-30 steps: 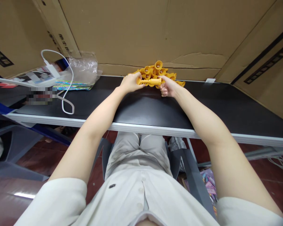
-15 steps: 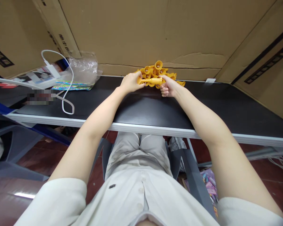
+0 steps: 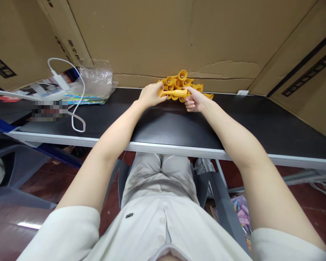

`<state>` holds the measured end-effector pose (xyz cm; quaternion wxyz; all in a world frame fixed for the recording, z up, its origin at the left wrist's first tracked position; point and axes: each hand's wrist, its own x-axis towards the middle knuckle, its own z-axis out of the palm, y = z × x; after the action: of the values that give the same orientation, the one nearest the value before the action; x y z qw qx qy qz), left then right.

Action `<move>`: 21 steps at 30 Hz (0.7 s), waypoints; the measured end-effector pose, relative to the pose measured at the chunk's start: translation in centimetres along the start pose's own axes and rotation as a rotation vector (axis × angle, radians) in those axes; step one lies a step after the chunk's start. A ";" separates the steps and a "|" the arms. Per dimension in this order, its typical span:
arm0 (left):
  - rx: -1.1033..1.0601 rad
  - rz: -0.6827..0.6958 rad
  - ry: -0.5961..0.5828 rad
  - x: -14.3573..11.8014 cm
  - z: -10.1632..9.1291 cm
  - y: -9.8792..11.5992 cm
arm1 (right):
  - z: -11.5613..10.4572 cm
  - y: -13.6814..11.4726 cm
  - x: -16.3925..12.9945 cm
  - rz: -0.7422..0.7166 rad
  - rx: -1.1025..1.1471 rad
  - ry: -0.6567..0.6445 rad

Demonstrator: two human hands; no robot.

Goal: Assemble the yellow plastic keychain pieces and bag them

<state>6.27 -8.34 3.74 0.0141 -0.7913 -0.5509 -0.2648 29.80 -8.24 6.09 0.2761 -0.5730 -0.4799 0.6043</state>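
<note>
Between my two hands lies a yellow plastic piece [image 3: 176,93] with a flared end on the left and a thicker, ribbed part on the right. My left hand [image 3: 152,95] is closed on the flared end. At the ribbed end, the fingers of my right hand [image 3: 194,99] pinch it, thumb along the top and the others curled. Right behind it sits a pile of similar yellow pieces [image 3: 182,75], several with round cup-like mouths facing me. My hands and the held piece cover part of that pile.
The black tabletop [image 3: 176,125] ends at a pale metal edge [image 3: 179,148] before my lap. Tall cardboard [image 3: 163,40] walls off the back. To the left are a looped white cable [image 3: 84,119], a clear plastic bag [image 3: 96,78] and colourful packets [image 3: 84,98].
Both hands stay in place on the piece. Its ribbed part shows slightly differently, perhaps from a small turn.
</note>
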 end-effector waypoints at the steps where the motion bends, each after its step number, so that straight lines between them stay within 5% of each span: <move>1: 0.006 -0.001 0.004 0.0 0.0 0.1 | 0.0 0.0 0.1 -0.003 -0.005 -0.003; 14: -0.021 0.000 0.039 -0.1 0.3 0.3 | -0.6 0.0 -0.5 -0.099 0.060 0.004; 21: -0.207 0.187 0.039 1.1 2.0 -2.2 | -1.6 -0.2 0.4 -0.312 0.242 0.093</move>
<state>5.39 -5.89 1.95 -0.0326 -0.8311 -0.4441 -0.3330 31.20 -7.38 6.25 0.4551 -0.4816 -0.4736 0.5802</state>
